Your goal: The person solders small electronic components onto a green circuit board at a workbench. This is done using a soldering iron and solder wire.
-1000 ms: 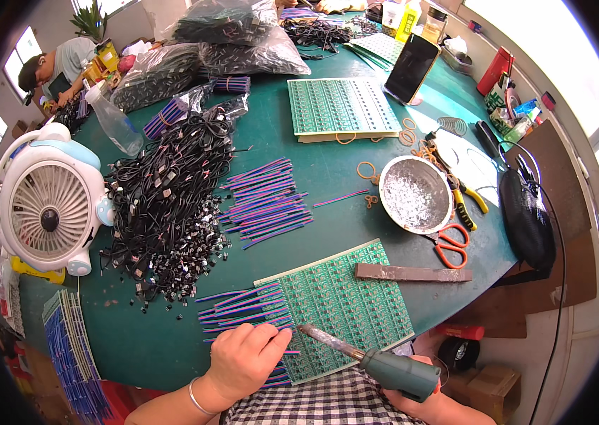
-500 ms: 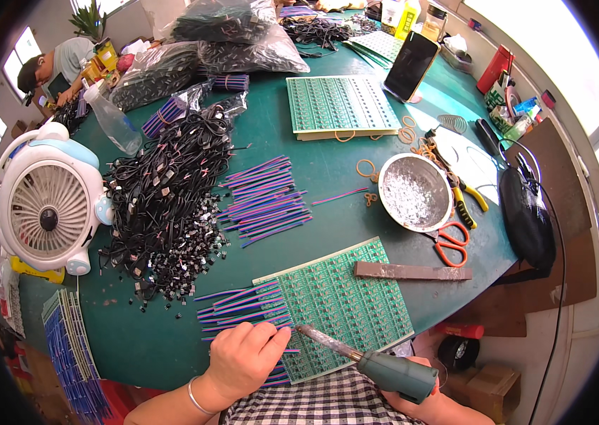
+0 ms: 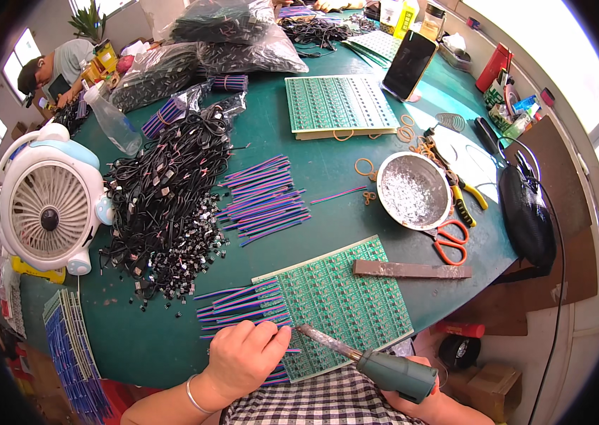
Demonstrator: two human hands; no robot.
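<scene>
A green circuit board panel (image 3: 342, 312) lies at the table's near edge, with rows of small parts on it. Striped blue, pink and black wires (image 3: 236, 306) stick out from its left side. My left hand (image 3: 246, 358) is closed in a pinch on a wire at that edge. In my right hand (image 3: 413, 397) is a soldering iron (image 3: 395, 375) with a dark green handle, gripped from below. Its tip touches or nearly touches the board just beside my left fingertips. A brown bar (image 3: 413, 270) rests across the board's right part.
Loose wires (image 3: 264, 202) and a heap of black cables (image 3: 165, 205) lie beyond, near a white fan (image 3: 48, 205). On the right are a metal bowl (image 3: 413, 191), orange-handled scissors (image 3: 450, 242) and pliers (image 3: 468, 198). Stacked boards (image 3: 342, 105) and a phone (image 3: 410, 65) stand farther back.
Hardly anything differs. Both hands and the soldering iron keep their places at the board's left edge, while the view shifts very slightly.
</scene>
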